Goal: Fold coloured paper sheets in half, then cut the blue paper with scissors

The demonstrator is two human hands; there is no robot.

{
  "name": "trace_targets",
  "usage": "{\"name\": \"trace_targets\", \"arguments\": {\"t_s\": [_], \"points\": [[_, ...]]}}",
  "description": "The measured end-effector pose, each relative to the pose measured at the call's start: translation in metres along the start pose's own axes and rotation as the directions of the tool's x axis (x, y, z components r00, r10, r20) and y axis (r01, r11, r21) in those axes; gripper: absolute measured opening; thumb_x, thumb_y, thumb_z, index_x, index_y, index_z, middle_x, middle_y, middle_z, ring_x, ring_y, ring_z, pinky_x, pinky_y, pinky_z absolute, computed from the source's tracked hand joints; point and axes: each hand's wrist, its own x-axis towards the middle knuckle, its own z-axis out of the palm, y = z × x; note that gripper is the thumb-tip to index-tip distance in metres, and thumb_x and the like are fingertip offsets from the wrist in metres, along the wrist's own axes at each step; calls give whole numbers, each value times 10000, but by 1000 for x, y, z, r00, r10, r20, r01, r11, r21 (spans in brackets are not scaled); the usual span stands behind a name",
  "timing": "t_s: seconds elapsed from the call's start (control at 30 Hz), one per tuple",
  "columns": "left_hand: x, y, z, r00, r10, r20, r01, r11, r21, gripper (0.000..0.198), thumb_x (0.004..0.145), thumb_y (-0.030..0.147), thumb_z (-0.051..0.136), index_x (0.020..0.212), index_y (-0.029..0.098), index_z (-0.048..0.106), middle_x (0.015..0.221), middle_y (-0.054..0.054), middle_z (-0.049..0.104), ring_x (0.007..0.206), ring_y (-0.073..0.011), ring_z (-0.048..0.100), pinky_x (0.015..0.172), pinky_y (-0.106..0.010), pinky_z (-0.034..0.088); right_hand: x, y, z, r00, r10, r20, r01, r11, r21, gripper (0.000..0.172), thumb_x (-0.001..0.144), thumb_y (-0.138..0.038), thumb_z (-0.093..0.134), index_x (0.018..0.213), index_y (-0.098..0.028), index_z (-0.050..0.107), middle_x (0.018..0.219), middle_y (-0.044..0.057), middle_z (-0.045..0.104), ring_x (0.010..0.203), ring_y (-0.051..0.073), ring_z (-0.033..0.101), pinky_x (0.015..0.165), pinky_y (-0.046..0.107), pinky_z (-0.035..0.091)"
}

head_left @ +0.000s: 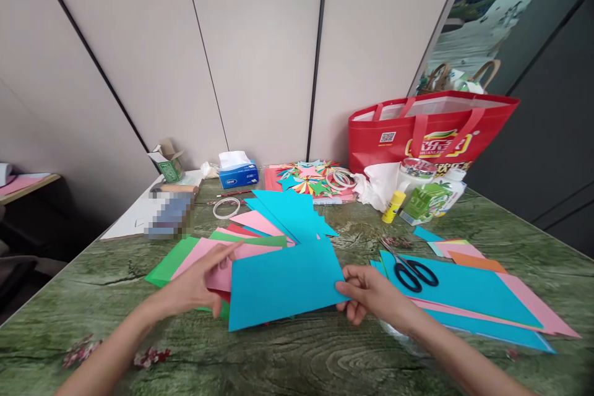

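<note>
My right hand [366,291] pinches the right edge of a blue sheet of paper [285,284], thumb on top and fingers bent beneath. The sheet is tilted above the table, its left edge free of any grip. Just left of it, my left hand [199,278] has its thumb and index finger apart, over pink paper [195,258] and green paper [169,263]. More blue sheets [292,213] lie fanned out behind. Right of my right hand, black-handled scissors [413,272] rest on a stack of blue paper [477,288] with pink sheets under it.
Along the back stand a tissue box [238,174], colourful paper stars [309,180], a yellow glue stick [393,206], a green carton [422,203] and a red bag [427,127]. A tape roll [226,208] lies behind the left papers. A hammer-like tool [174,188] and a blurred-out object [169,215] are farther left.
</note>
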Motion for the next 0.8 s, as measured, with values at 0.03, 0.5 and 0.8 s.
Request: {"name": "trace_targets", "arguments": {"t_s": [0.03,0.5,0.8], "points": [[2,1,-4,994,25,-109,-27,999,-18,790,628,470,672,1331,341,335,1110,-44,501,927,-212,485,738,-297,438,1,-3,0,1000,-21,-3,21,1000,18,471,623,-599,613,705,-170,437,645,41,668,452,113,597,439,234,478],[44,38,39,716,392,-577,-215,911,352,171,825,213,496,898,199,650,672,-15,639,610,-140,547,604,-282,432,77,-11,65,992,-115,56,107,987,121,463,672,-595,568,832,-183,431,641,16,667,433,123,595,423,242,481],[79,46,62,903,-18,-430,-59,985,-164,290,794,257,475,1031,171,618,739,-29,678,669,-159,628,628,-282,504,74,-26,40,799,-552,-238,59,466,-883,262,887,-319,397,866,-184,619,837,84,675,816,219,605,683,305,433]]}}
